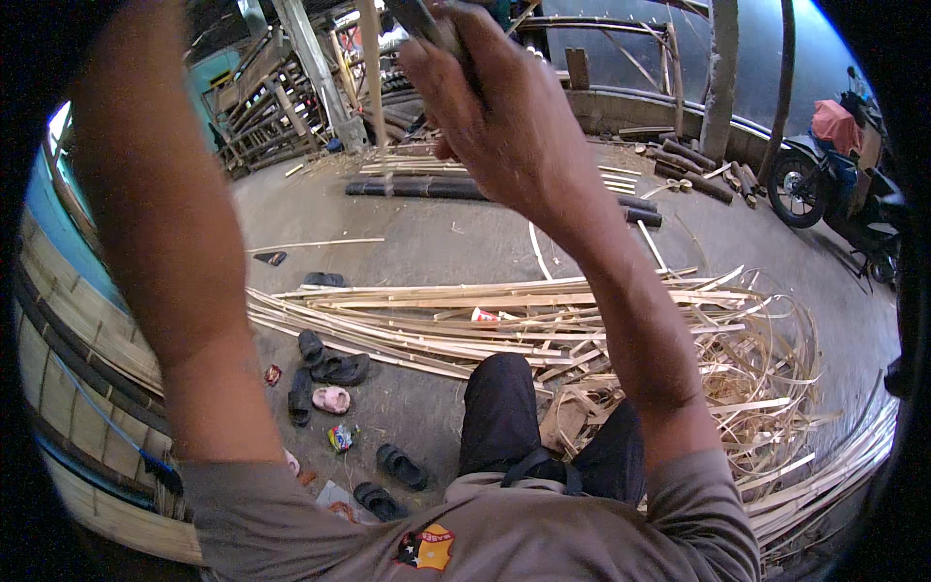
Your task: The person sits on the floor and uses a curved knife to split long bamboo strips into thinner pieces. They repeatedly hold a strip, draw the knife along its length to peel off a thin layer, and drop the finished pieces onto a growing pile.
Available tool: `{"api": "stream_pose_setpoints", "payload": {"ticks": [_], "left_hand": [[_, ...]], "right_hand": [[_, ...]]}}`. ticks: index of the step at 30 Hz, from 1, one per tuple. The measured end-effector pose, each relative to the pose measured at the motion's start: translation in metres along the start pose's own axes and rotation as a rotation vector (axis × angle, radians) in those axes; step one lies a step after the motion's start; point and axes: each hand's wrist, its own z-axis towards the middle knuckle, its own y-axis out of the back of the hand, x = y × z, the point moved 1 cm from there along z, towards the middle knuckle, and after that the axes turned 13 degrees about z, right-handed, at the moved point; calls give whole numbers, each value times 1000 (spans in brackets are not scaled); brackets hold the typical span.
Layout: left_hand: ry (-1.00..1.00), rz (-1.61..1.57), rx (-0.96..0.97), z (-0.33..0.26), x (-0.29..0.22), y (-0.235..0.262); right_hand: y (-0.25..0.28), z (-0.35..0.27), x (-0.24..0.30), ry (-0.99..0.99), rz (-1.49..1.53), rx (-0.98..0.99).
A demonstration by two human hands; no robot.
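Note:
High in front of me, my right hand (499,107) is closed around a dark, flat tool (423,23) that looks like a knife; the top edge of the picture cuts off most of it. My left forearm (179,223) reaches up past the top edge, so my left hand is out of sight. Just left of the right hand hangs a pale bamboo strip (372,78), upright and narrow, its upper end cut off. Below my raised arms, long split bamboo strips (388,325) lie across the floor.
Curled shavings (756,378) heap up to the right of my knees. Several dark sandals (339,369) lie at the left. Dark bamboo poles (417,186) rest farther off. A motorbike (805,179) stands at the far right, near a concrete post (720,78).

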Motion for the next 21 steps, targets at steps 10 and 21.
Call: {"api": "stream_pose_setpoints", "payload": {"ticks": [10, 21], "left_hand": [[-132, -13, -25, -40, 3, -137], [-139, 45, -277, -10, 26, -131]], "right_hand": [[7, -107, -89, -766, 231, -96], [-17, -162, -98, -715, 533, -91]]}}
